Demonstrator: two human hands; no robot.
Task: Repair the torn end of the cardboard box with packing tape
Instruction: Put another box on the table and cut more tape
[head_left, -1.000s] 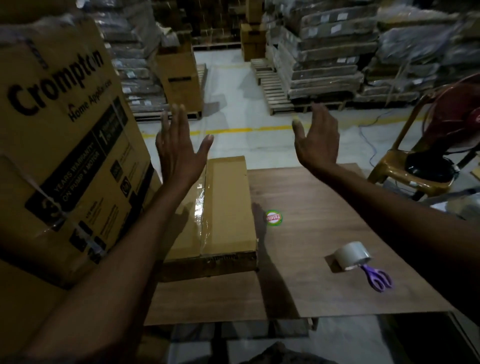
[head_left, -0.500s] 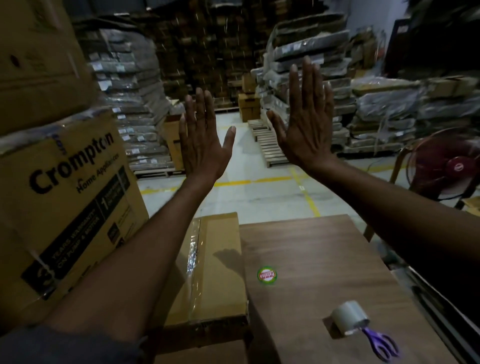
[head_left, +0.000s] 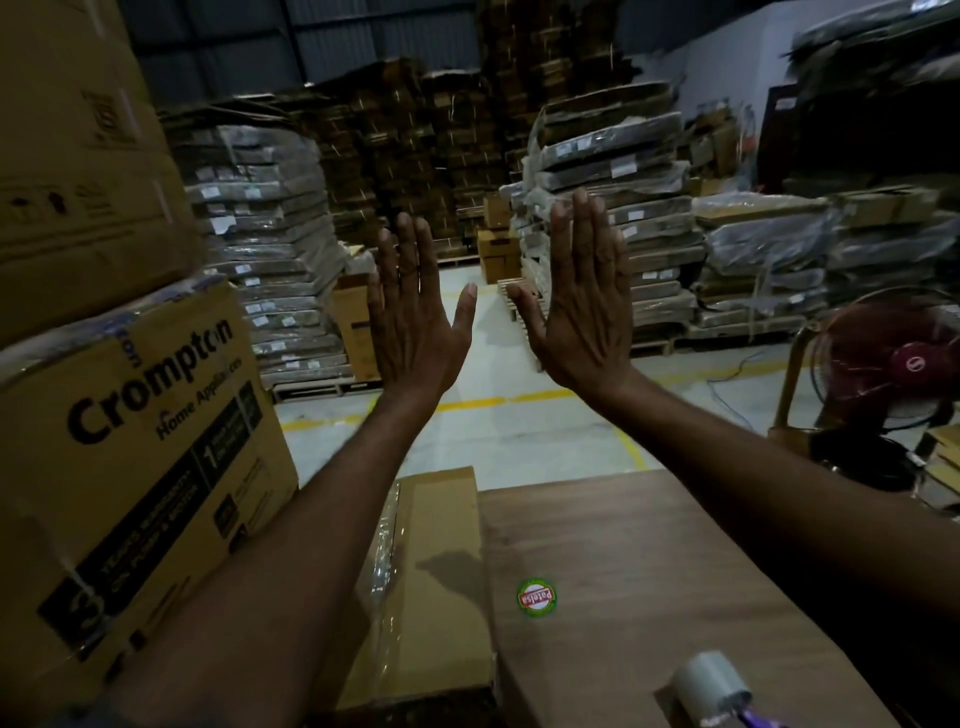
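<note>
Below — flat, glossy-taped cardboard box (head_left: 441, 623)

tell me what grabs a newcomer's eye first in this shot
Two raised hands dominate the centre: the left hand and right hand, flat, backs to the camera, holding nothing. A big Crompton box looms at far left. Low down, the long cardboard box lies left of the wooden table, with the tape roll at the picture's bottom edge.

Both arms reach forward with the left hand (head_left: 415, 332) and right hand (head_left: 587, 317) raised side by side, fingers (head_left: 584, 228) straight, holding nothing.
</note>
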